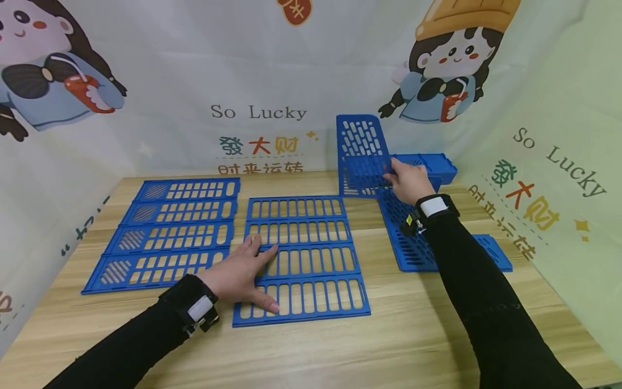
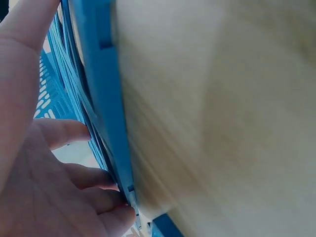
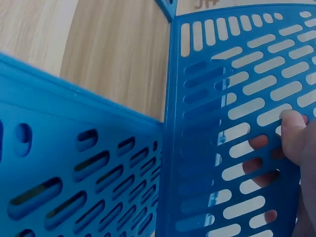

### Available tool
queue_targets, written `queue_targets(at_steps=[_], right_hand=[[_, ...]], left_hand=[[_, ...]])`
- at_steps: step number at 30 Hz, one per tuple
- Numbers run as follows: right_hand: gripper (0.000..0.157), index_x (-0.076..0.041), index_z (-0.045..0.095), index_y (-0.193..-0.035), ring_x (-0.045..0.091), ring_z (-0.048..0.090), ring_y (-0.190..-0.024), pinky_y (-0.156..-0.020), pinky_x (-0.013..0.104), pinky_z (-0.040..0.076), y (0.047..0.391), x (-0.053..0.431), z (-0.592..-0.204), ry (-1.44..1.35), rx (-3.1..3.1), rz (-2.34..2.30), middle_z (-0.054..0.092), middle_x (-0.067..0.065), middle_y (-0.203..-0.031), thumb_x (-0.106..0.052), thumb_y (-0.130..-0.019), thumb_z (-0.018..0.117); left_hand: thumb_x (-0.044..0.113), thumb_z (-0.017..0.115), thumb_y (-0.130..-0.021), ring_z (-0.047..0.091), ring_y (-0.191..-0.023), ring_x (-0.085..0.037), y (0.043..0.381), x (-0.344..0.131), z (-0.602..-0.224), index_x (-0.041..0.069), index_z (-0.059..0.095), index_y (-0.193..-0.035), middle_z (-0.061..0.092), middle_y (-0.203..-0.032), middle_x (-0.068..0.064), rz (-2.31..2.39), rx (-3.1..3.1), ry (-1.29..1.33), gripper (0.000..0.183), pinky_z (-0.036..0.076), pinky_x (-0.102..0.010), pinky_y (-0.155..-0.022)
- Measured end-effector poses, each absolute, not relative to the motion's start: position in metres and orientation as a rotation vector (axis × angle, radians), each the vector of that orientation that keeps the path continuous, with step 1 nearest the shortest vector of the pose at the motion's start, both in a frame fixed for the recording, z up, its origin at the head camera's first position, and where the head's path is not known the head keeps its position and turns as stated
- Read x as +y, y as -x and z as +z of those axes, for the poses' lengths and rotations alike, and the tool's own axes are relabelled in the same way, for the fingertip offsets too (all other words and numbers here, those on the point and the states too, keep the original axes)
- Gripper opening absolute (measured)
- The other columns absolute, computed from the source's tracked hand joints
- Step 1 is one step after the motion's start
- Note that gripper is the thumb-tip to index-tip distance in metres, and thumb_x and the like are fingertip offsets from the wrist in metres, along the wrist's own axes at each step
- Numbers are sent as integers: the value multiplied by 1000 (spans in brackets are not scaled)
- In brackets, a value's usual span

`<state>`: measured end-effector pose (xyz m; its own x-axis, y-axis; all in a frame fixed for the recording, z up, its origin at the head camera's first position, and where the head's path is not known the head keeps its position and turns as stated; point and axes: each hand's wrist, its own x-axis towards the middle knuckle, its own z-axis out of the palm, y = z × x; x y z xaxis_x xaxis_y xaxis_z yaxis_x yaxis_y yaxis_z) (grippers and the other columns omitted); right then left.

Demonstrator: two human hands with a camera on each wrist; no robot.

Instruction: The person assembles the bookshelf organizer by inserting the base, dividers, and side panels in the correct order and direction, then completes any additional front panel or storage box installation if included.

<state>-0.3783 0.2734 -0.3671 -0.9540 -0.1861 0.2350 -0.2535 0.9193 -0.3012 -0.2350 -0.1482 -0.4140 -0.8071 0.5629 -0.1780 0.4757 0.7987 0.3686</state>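
My left hand [image 1: 238,270] lies with fingers spread on the middle group of blue slotted panels [image 1: 311,278], near their left edge. In the left wrist view, fingertips of the left hand [image 2: 54,182] touch the blue panel edge [image 2: 106,98]. At the back right, my right hand [image 1: 410,181] pinches the edge of an upright blue perforated panel [image 1: 362,135] with a curved corner. In the right wrist view, the thumb lies on this panel's near face [image 3: 197,123] and fingertips show through the slots. A second perforated panel [image 3: 74,116] stands close to it at an angle.
Left of centre lie several blue grid panels [image 1: 170,232] side by side. Flat slotted panels [image 1: 413,259] lie beneath the right forearm, with a blue boxy piece [image 1: 439,165] behind. The wooden table [image 1: 311,351] meets a printed cloth backdrop [image 1: 170,97].
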Motion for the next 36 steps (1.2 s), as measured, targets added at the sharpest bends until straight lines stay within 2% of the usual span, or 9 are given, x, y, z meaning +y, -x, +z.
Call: queue_targets(at_steps=[9, 12, 15, 18, 21, 25, 30, 32, 36], right_hand=[[16, -5, 57, -127, 47, 68, -120, -120, 72, 22, 378, 278, -361, -260, -3029, 547, 76, 23, -120, -15, -119, 46], [33, -3, 54, -148, 49, 59, -140, -127, 77, 14, 379, 276, -357, -187, -3103, 547, 71, 24, -142, -10, -117, 43], [54, -4, 37, -169, 50, 38, -160, -130, 81, 3, 382, 273, -352, -67, -3161, 561, 52, 23, -166, -9, -116, 41], [62, -5, 27, -174, 51, 28, -165, -130, 82, -1, 387, 272, -349, 13, -3172, 563, 38, 23, -175, -6, -114, 40], [58, -7, 40, -168, 49, 44, -155, -130, 76, 8, 392, 275, -352, -26, -3146, 554, 53, 22, -166, -1, -111, 39], [57, -6, 46, -165, 47, 51, -146, -125, 69, 15, 395, 283, -363, -133, -3113, 552, 69, 22, -148, 4, -109, 40], [50, -4, 45, -165, 48, 49, -147, -126, 68, 16, 395, 276, -372, -203, -3086, 536, 70, 24, -145, -5, -116, 42], [39, -4, 54, -155, 48, 57, -138, -122, 66, 20, 396, 265, -372, -259, -3078, 529, 73, 24, -139, -11, -118, 42], [31, -6, 60, -143, 44, 66, -127, -120, 66, 26, 401, 238, -369, -408, -3070, 537, 76, 20, -131, -16, -119, 43]], left_hand=[[69, 93, -76, 12, -167, -59, 241, -162, -416, 6, 34, -172, 15, -178, -38, 522, 2702, -769, 129, 19, -75, -132], [72, 93, -74, 15, -166, -60, 242, -165, -417, 3, 33, -172, 15, -177, -41, 482, 2730, -740, 133, 19, -74, -133], [75, 91, -74, 14, -166, -59, 243, -164, -417, 3, 31, -172, 12, -177, -41, 456, 2727, -726, 137, 20, -72, -134], [76, 91, -74, 15, -166, -59, 245, -161, -416, 3, 31, -173, 13, -177, -40, 445, 2736, -733, 137, 22, -71, -134], [75, 91, -74, 15, -166, -59, 246, -159, -415, 4, 31, -173, 13, -178, -40, 442, 2741, -729, 136, 22, -71, -134], [75, 91, -74, 14, -167, -58, 246, -159, -415, 4, 30, -173, 12, -178, -39, 435, 2728, -719, 136, 20, -69, -135], [72, 93, -74, 11, -169, -54, 245, -162, -418, 6, 30, -173, 10, -180, -36, 470, 2696, -739, 135, 20, -70, -135], [71, 93, -73, 11, -168, -55, 244, -162, -419, 6, 31, -173, 10, -180, -35, 482, 2688, -764, 135, 22, -72, -134], [75, 91, -74, 14, -167, -56, 243, -159, -418, 7, 31, -173, 10, -180, -35, 452, 2703, -794, 134, 24, -72, -132]])
